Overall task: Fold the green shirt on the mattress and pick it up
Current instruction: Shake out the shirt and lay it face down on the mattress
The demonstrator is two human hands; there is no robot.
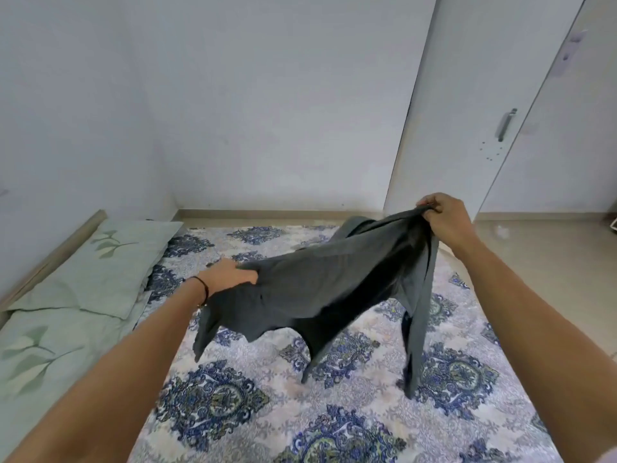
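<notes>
**Shirt held aloft by both ends, not yet laid flat**

The green shirt (320,289) (it reads as a dark grey-green in this light) is off the mattress (334,422), stretched in the air between the person's two hands. The left hand (230,274) grips one end low on the left, with the thumb lying over the cloth. The right hand (444,215) holds the other end higher up on the right, fingers curled round a bunched edge.

The cloth looks light and wholly limp. It sags in the middle and drops in loose points, the longest of which hangs under the right hand and reaches down to the patterned mattress cover, or very near it. Nothing about it seems slippery or fragile, but it will not keep a shape by itself, so a fold will probably only hold once the shirt is spread on the mattress.

The long axis runs from the left hand up and across to the right hand, tilted so that the right end is higher. Which end is the collar and which the hem cannot be told from here. Shoulder seams or hem corners would likely be the best places to grip, since bunched handfuls let the rest twist.

A pale green pillow (110,262) lies at the left edge of the mattress, well apart from the shirt.
</notes>
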